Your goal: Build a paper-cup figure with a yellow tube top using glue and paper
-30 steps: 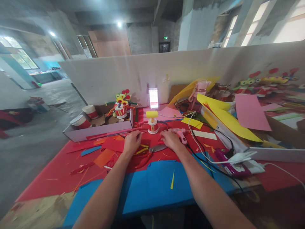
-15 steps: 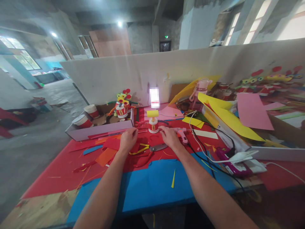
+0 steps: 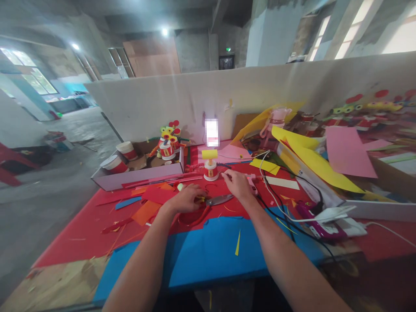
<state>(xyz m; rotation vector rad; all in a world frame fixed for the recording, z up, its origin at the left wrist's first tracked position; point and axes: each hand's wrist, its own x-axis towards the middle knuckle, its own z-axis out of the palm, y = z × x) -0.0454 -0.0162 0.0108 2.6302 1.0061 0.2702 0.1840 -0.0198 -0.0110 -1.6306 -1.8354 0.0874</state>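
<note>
My left hand is palm down, with its fingers curled over a yellow-handled tool whose head is hard to make out. A pale green piece shows by its thumb. Beneath lie scissors with red handles and a grey blade. My right hand is closed in a pinch just right of a small paper-cup figure; what the fingertips hold, if anything, cannot be made out. That figure stands upright, topped by a yellow paper roll, with coiled arms at its sides. A pink glue gun is partly behind the right hand.
A shallow box at left holds paper cups and a finished figure. A lit phone leans on the white divider. Cables and a purple power strip lie right. Blue paper covers the table's front.
My left hand has moved right and toward me, from beside the figure to over the yellow-handled tool. My right hand has shifted slightly right, and the pale green piece now shows.
</note>
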